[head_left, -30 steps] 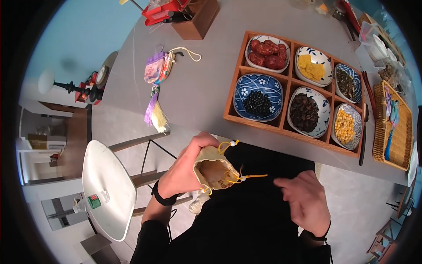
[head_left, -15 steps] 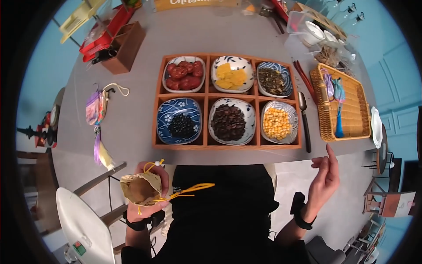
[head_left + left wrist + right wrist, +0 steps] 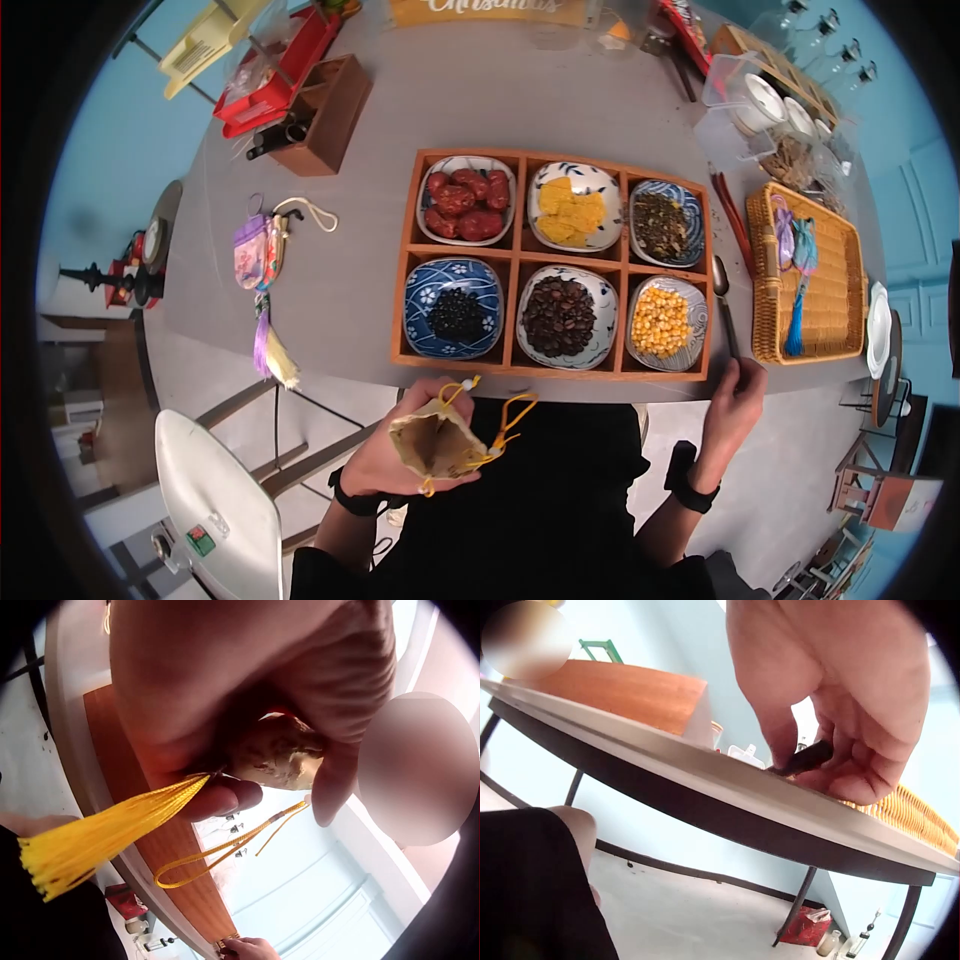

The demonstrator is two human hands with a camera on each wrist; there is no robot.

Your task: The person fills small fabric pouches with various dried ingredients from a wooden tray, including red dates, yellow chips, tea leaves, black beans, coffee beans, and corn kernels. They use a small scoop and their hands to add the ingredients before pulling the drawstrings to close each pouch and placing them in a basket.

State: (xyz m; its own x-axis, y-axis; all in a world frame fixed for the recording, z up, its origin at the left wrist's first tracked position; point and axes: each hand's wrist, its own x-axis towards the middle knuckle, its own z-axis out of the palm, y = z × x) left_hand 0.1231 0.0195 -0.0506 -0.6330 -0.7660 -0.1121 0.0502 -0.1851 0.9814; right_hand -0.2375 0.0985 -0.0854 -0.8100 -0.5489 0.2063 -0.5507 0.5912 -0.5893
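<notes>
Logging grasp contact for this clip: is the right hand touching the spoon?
Touching. The right wrist view shows the right hand pinching the spoon's dark handle between thumb and fingers.

Head view: even indoor light; fisheye distortion bows the counter (image 3: 450, 100) within black edges. Wrist views: a pale wall (image 3: 307, 892) washes out, a blurred oval (image 3: 418, 769) appears; shadow darkens the left hand (image 3: 255, 667).

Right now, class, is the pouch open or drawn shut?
Open: in the head view, the pouch gapes, and the camera sees down inside it.
</notes>
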